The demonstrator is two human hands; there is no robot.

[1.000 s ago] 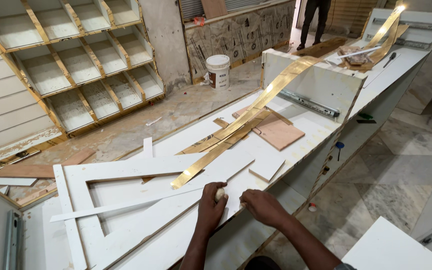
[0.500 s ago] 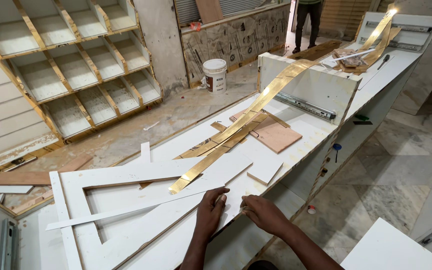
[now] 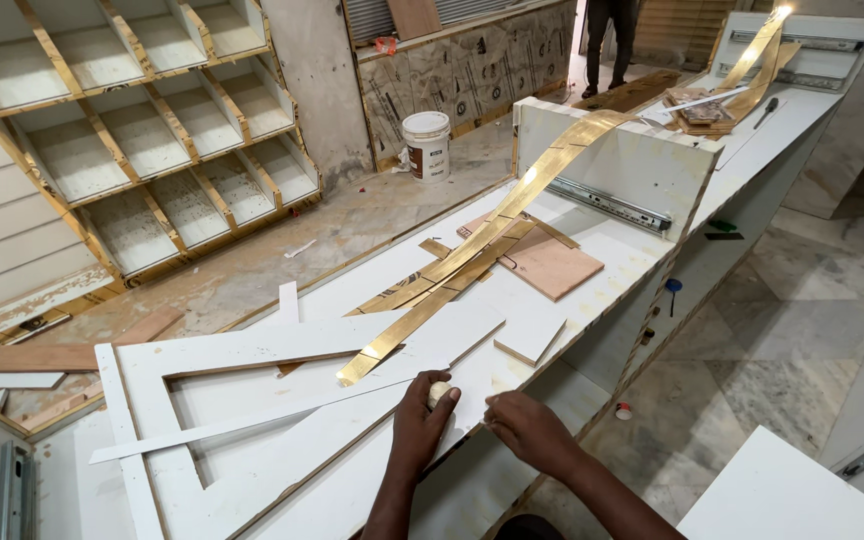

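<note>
Gripping, as before, perhaps a tape roll (image 3: 439, 393): left hand (image 3: 420, 420).

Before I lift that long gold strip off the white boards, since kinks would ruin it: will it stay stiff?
Probably not. The gold strip looks thin and very long, and it already bends where it climbs the upright panel, so it would likely sag. Its shiny face may be slippery.

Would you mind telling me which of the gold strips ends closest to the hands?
The long gold strip, whose lower end stops just above the left hand; the other gold strips lie far off at the counter's end.
</note>
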